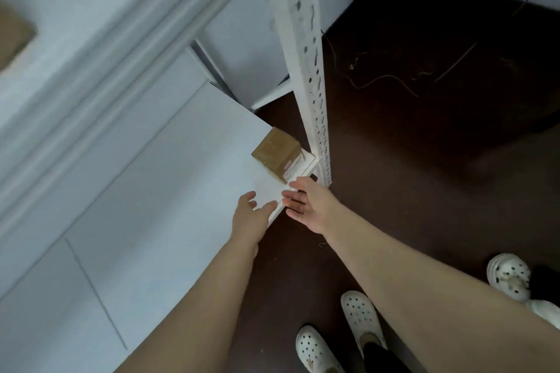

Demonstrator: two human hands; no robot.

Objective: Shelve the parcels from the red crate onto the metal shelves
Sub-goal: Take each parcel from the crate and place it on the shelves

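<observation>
One parcel sits at the shelf corner, beside the post. My left hand and right hand are spread, empty, just short of it. I'd nudge it inward, clear of the edge.

The shelf is plain white with a pale bluish-grey cast, crossed by a few thin grey seam lines. The post at its corner is white too, patterned with rows of small dark punched holes. The parcel is plain brown cardboard, with a white label bearing small dark print and a red mark. A second box at the left edge is the same brown. The floor is dark brown, with thin tan cords lying on it. The clogs are white, dotted with dark round holes; the trouser legs above them are black.
</observation>
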